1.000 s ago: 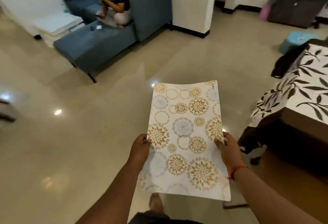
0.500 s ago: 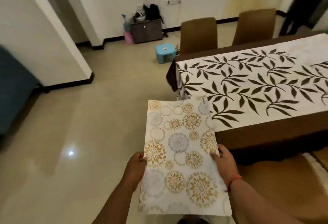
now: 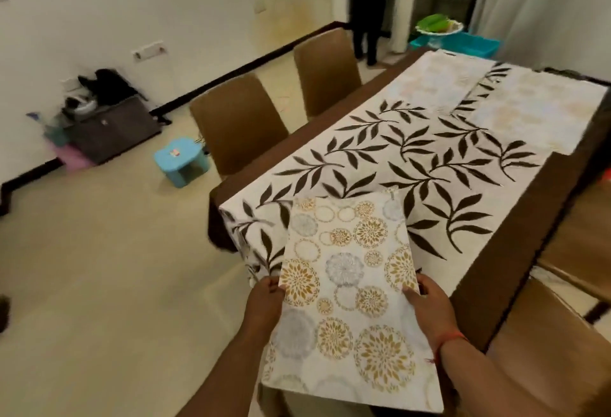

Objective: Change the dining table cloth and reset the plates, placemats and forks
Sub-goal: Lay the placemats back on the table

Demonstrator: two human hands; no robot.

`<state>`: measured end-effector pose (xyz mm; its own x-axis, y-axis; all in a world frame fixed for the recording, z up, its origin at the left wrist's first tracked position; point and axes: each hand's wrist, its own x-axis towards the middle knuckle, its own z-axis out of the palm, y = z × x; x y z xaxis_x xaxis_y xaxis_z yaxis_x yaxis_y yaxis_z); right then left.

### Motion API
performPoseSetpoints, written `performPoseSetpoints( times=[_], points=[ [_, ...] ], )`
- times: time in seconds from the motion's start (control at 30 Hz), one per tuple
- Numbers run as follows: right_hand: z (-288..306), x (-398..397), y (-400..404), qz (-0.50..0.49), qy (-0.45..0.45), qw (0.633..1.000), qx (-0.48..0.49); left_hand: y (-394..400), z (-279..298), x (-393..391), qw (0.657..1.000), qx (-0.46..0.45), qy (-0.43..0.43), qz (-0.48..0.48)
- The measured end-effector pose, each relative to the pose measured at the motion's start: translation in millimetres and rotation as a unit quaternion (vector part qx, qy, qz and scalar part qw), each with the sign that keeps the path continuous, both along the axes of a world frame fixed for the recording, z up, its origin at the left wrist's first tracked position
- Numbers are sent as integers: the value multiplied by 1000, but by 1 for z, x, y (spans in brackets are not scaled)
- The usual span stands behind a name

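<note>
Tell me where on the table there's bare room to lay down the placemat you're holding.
The near and middle stretch of the leaf-print tablecloth is bare, between the held placemat, gripped by the left hand and right hand, and the far placemats. The far end is taken: two placemats lie side by side.

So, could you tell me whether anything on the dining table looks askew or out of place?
Nothing stands out. The leaf-print cloth lies flat on the table, two placemats sit at its far end, and both hands, left hand and right hand, hold a third placemat level.
</note>
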<state>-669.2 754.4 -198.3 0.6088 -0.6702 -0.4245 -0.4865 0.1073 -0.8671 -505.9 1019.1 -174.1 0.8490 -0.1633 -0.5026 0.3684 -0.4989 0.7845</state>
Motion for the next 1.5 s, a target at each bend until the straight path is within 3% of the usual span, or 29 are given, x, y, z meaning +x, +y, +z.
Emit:
performPoseSetpoints(
  times=[0.37,0.57,0.93,1.07,1.23,1.5],
  points=[
    [-2,116,54,-264,72,962,-10,-51,-3,224,970,60,-47,-229],
    [-16,189,37,-321,74,944,-4,-93,-20,308,947,111,-88,-289],
    [-29,296,11,-337,91,937,15,-140,-35,417,924,118,-113,-346],
    [-28,331,10,-377,105,920,-2,-160,-46,463,885,142,-168,-411],
    [-26,353,16,-427,151,891,-26,-163,-55,490,807,194,-238,-504],
    [-30,366,21,-433,211,875,-59,-159,-62,507,784,164,-244,-547]
  ],
)
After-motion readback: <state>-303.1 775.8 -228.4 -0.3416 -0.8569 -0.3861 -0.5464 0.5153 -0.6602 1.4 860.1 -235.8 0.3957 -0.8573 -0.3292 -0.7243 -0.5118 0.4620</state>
